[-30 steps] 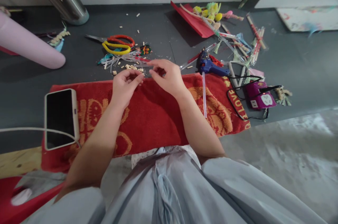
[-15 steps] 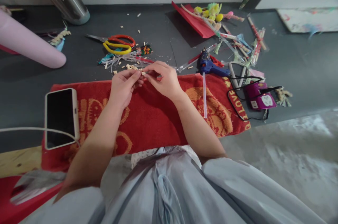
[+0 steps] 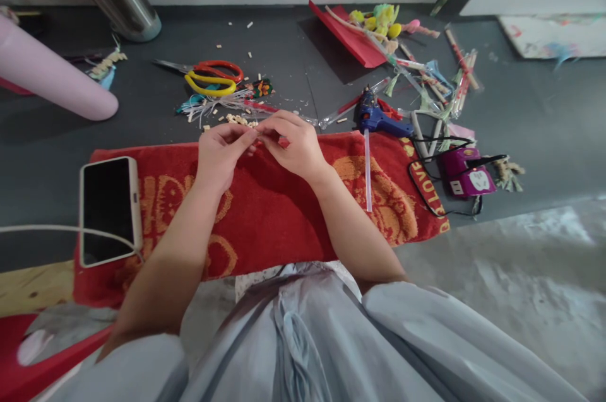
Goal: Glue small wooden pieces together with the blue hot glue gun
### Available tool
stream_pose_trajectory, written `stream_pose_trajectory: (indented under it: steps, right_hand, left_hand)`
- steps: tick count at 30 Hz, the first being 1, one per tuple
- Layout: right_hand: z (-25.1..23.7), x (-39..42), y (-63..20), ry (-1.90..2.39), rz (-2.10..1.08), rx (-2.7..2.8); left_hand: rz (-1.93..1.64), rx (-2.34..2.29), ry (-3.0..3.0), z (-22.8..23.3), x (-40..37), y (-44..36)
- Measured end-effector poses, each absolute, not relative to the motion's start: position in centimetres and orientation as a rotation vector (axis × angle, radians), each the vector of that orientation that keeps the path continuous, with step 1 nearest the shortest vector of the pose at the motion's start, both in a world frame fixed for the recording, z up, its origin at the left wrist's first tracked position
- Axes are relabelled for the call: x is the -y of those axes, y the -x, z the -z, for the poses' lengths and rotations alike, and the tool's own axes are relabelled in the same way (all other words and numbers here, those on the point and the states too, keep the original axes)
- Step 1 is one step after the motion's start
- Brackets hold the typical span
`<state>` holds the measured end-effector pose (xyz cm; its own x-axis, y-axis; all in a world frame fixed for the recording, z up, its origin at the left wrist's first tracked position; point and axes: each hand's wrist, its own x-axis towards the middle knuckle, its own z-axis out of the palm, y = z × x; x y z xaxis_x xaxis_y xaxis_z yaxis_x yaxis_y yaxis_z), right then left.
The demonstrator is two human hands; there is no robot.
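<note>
Hands together, left hand [image 3: 218, 153] and right hand [image 3: 291, 146] pinching one tiny bead [image 3: 257, 132]. Loose beads [image 3: 235, 119] just beyond, waiting. Glue gun [image 3: 374, 118] lying right.

You are looking at one readable text: gold capital letters are running along the right end of the red towel [image 3: 284, 212], by its right corner, upside down to you. "LOVE" is showing clearly; the letters after it are too small to tell. Nothing else is carrying legible writing.
</note>
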<state>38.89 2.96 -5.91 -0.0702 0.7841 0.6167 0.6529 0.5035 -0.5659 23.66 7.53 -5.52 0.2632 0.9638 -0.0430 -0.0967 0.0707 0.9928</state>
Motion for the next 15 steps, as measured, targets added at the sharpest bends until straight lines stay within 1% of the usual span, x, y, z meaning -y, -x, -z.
stream_pose_trajectory:
  steps: [6, 15]
  right_hand:
    - [6.14, -3.04, -38.85, 1.2, -0.116, 1.794]
    - [5.81, -2.96, -38.58, 1.211, -0.238, 1.659]
  left_hand:
    - [-1.038, -1.007, -1.235, 5.77, -7.69, -23.71]
    - [-1.084, -0.856, -1.356, 5.92, -7.53, -23.4]
